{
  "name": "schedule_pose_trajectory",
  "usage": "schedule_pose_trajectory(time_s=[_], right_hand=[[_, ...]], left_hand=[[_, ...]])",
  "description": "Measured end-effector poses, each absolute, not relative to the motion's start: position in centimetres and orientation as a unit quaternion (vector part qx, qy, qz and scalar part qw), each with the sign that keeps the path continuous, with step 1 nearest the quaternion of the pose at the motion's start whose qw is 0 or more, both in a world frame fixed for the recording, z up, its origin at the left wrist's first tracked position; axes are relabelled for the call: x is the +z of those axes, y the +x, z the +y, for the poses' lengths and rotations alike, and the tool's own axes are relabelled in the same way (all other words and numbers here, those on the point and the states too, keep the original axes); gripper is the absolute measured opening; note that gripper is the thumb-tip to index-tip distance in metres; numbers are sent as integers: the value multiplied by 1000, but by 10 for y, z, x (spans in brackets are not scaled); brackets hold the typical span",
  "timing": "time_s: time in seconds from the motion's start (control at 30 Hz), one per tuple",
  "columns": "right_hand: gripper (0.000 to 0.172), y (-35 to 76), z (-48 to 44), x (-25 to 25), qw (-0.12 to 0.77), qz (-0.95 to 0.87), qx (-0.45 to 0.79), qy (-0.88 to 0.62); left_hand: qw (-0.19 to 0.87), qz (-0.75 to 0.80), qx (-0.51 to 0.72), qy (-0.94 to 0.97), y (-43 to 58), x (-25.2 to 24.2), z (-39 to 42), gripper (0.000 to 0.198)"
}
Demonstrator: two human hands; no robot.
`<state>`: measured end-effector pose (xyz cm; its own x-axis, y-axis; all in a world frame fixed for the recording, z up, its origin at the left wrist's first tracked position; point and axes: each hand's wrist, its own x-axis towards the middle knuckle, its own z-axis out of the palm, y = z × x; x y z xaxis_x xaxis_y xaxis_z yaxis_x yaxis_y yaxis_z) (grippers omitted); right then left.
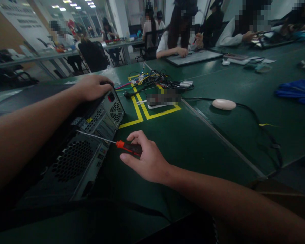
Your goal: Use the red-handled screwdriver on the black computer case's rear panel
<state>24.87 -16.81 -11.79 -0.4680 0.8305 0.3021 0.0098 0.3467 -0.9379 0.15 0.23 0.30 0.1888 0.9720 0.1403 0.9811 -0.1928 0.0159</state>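
A dark desktop computer case [73, 162] stands at the left, its rear panel with fan grilles and ports turned toward me. On its top, near the far rear corner, lies my left hand [95, 88], fingers stretched over the edge. My right hand [148, 157] holds a screwdriver [129, 147] with an orange and black handle. The handle's butt sits in the palm, while thumb and forefinger are apart from it. The thin shaft points left, and its tip meets the upper part of the rear panel. Whether it sits in a screw is too small to tell.
Yellow tape [162, 114] marks the green table [193, 149]. Tangled cables [157, 79] lie beyond the case. A black cord with a pale oval piece [224, 104] runs rightward. Blue cloth [297, 92] lies far right. Across the table a person [178, 40] works over a flat panel.
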Motion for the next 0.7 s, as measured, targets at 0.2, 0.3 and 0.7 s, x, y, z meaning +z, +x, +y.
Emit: schedule_pose_trajectory(time_s=[0.2, 0.3, 0.7], right_hand=[[16, 250, -166, -117, 428, -712, 474, -292], [17, 250, -164, -118, 438, -715, 453, -304], [33, 246, -168, -120, 410, -705, 478, -326]], left_hand=[[36, -643, -57, -763, 3, 3, 0, 70], [39, -647, -54, -760, 3, 3, 0, 69], [46, -645, -56, -761, 1, 2, 1, 70]])
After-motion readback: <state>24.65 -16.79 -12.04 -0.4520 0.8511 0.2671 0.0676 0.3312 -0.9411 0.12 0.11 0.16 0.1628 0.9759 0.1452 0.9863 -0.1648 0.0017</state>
